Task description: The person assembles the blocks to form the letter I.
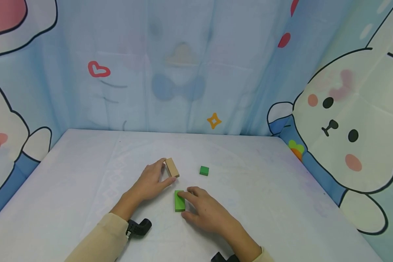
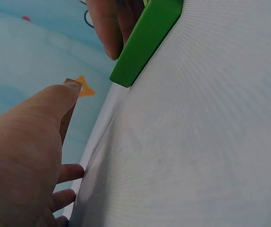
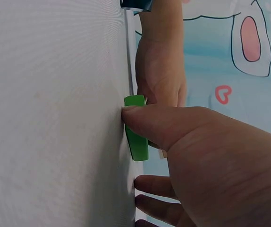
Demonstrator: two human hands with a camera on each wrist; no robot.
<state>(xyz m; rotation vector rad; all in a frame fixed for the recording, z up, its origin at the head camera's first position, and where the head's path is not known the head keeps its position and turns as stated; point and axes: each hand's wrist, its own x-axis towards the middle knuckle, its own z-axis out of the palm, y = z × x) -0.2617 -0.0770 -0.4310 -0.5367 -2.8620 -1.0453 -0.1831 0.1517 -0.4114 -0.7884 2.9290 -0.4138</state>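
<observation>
My left hand [image 1: 154,182] grips a plain wooden block [image 1: 172,167] between the thumb at its near end and the fingers at its far end. In the left wrist view, that thumb lies over the end of the wooden block [image 2: 66,124]. A light green rectangular block [image 1: 179,204] lies flat on the table nearer the person. My right hand [image 1: 206,210] pinches this block, index finger at its far end and thumb by its near corner. The right wrist view has the thumb across the green block [image 3: 137,139].
A small darker green block [image 1: 204,170] lies on the white-covered table [image 1: 265,189], right of the wooden block. Behind the table hangs a blue curtain [image 1: 134,98] with cartoon prints. Black wrist cameras sit at both sleeves.
</observation>
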